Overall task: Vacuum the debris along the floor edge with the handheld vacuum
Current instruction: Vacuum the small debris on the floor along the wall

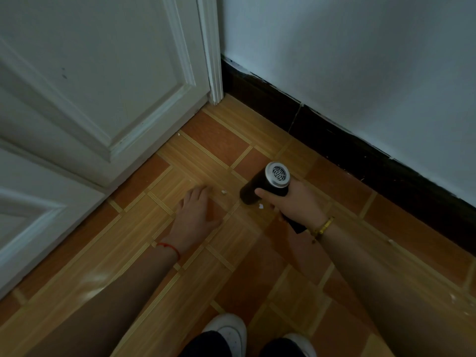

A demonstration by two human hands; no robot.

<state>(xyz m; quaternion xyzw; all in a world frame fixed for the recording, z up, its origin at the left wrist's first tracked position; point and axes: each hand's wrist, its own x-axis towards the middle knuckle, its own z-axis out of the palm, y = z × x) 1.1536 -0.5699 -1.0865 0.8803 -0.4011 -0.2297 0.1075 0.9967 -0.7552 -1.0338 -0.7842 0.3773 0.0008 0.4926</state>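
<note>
A: Two debris scraps [224, 192] on the floor [231, 266]; where's the handheld vacuum [256, 186]?
B: I see it just beside them, right hand [296, 202] fingers [265, 194] wrapped round it. Left hand [195, 217] lies flat on the floor, fingers straight, holding nothing.

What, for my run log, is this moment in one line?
right hand: grips handheld vacuum | left hand: flat on floor | debris: white bits near vacuum
</note>
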